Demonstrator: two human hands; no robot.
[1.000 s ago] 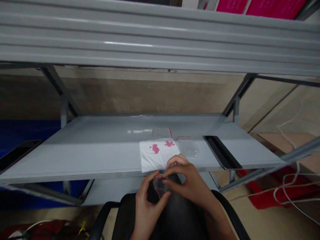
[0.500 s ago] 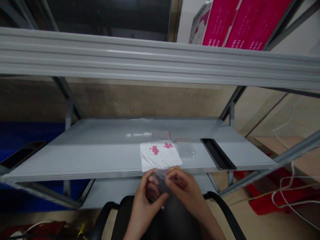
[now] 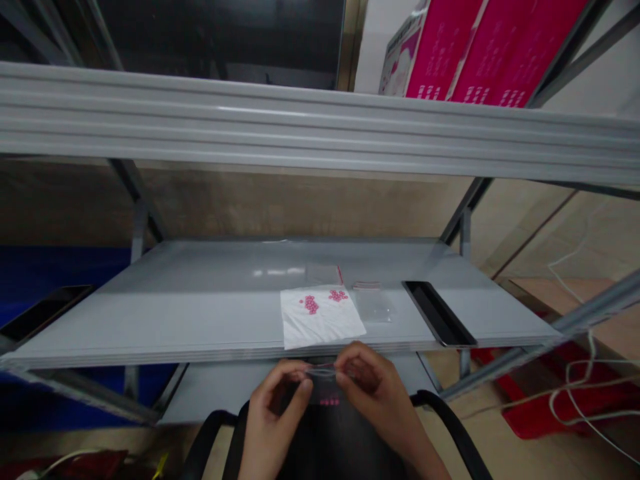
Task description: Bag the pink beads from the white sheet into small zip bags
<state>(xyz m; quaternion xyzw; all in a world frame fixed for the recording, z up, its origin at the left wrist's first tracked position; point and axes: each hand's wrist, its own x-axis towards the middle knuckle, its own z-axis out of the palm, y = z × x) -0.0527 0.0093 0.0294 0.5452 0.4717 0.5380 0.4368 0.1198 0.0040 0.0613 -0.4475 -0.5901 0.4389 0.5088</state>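
A small clear plastic bag (image 3: 323, 385) hangs between my left hand (image 3: 277, 401) and my right hand (image 3: 370, 390), each pinching its top edge. A few pink beads (image 3: 329, 402) lie at the bag's bottom. Just beyond my hands, a white paper sheet (image 3: 325, 327) rests on the grey metal shelf (image 3: 150, 327). It carries two small heaps of pink beads (image 3: 311, 305) (image 3: 338, 295). Another clear bag (image 3: 374, 307) lies to the sheet's right, and a third (image 3: 323, 273) lies behind it.
A black tray (image 3: 439, 313) sits at the shelf's right, and a dark flat object (image 3: 45, 310) lies at its left end. A grey shelf (image 3: 300, 127) runs overhead. Below are a black chair back (image 3: 320, 440), a red crate (image 3: 555, 393) and white cables (image 3: 575, 390).
My fingers have moved from around the crumpled bag to its top edge, and the bag now hangs more open and flat. The view has tilted slightly upward.
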